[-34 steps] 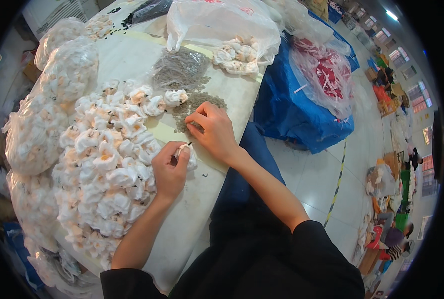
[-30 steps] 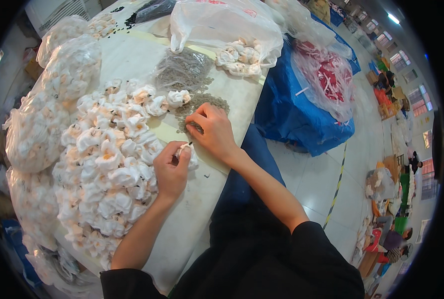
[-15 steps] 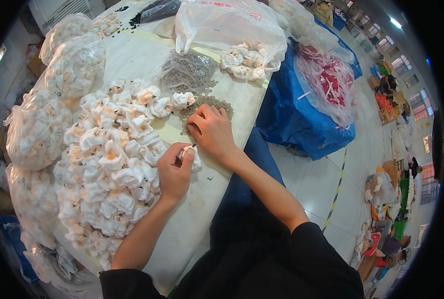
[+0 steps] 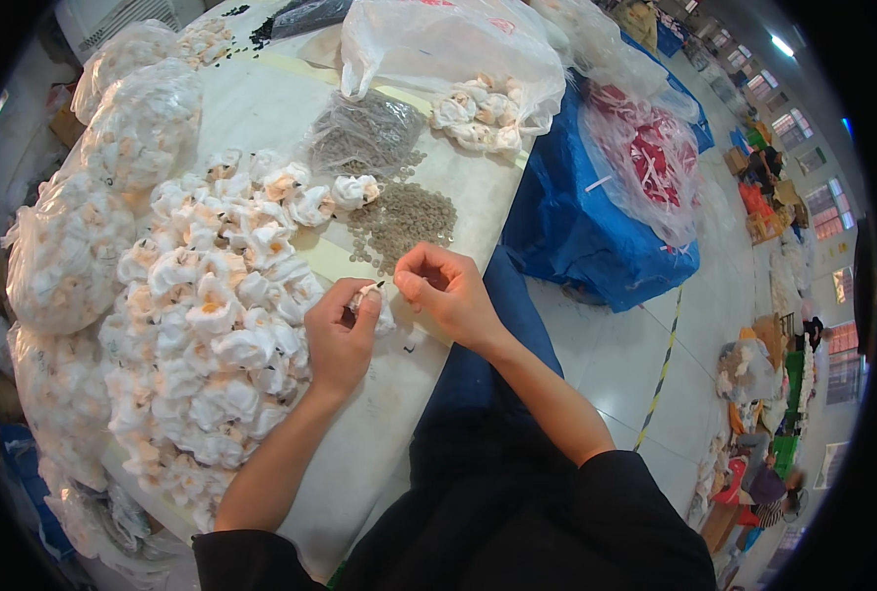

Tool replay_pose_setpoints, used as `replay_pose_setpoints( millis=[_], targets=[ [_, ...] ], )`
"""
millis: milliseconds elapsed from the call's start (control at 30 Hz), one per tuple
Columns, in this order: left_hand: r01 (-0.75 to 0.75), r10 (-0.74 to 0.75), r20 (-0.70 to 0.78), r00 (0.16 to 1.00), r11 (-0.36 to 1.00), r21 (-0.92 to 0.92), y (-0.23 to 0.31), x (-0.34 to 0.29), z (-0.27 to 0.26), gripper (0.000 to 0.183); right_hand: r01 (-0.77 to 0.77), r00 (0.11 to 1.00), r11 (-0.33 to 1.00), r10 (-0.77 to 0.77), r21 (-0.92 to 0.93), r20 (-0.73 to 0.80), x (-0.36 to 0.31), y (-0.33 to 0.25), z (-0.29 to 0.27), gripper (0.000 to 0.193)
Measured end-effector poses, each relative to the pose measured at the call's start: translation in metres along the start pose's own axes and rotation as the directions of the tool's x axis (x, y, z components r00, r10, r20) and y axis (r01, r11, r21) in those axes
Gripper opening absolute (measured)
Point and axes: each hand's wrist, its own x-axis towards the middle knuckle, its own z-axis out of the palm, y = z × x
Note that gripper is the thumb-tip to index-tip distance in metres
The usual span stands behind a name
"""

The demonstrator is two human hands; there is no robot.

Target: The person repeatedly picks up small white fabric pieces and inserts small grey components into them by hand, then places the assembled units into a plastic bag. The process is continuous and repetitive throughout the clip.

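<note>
My left hand (image 4: 340,340) pinches a small white fluffy plush piece (image 4: 385,317), with a short dark tip sticking up by the thumb. Close to its right, my right hand (image 4: 458,300) has thumb and forefinger pressed together; whatever is between them is too small to make out. Just beyond both hands lies a loose pile of small grey-beige translucent discs (image 4: 409,219). A clear bag (image 4: 364,138) of similar discs rests behind the pile. Left of my left hand spreads a big heap of white plush pieces (image 4: 217,345), some with orange or dark parts.
Stuffed clear bags (image 4: 69,251) line the table's left side. At the back, a white plastic bag (image 4: 438,49) lies beside more plush pieces (image 4: 478,110). Right of the table stands a blue-covered bundle (image 4: 596,217) topped with red and white material. People work far right.
My right hand has drawn back from the disc pile toward my left hand, its fingertips now pinched. My left hand still grips the plush piece in nearly the same place.
</note>
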Motion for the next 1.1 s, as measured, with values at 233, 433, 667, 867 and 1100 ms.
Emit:
replay_pose_setpoints(
  millis=[233, 433, 667, 867, 1100],
  targets=[
    [-0.027, 0.027, 0.043, 0.999, 1.000, 0.003, -0.001, 0.000, -0.001, 0.016, -0.033, 0.997, 0.977, 0.017, 0.210, 0.080, -0.006, 0.006, 0.003, 0.011],
    [-0.071, 0.063, 0.102, 0.993, 0.995, 0.073, 0.002, 0.000, -0.001, 0.015, -0.025, 0.999, 0.990, 0.019, 0.142, 0.045, -0.006, 0.008, 0.002, 0.010],
    [-0.119, 0.093, 0.134, 0.987, 0.972, 0.204, 0.009, 0.001, -0.001, 0.012, 0.155, 0.988, 0.907, -0.143, -0.393, 0.058, -0.012, -0.006, -0.001, 0.012],
    [-0.202, 0.162, 0.167, 0.973, 0.943, 0.263, 0.012, 0.001, 0.000, 0.011, 0.147, 0.981, 0.892, -0.077, -0.428, 0.178, -0.005, -0.018, -0.009, 0.011],
    [-0.243, 0.173, 0.223, 0.959, 0.907, 0.344, 0.012, 0.002, 0.004, 0.010, 0.163, 0.967, 0.888, -0.059, -0.429, 0.247, -0.001, -0.010, -0.017, 0.011]
  ],
)
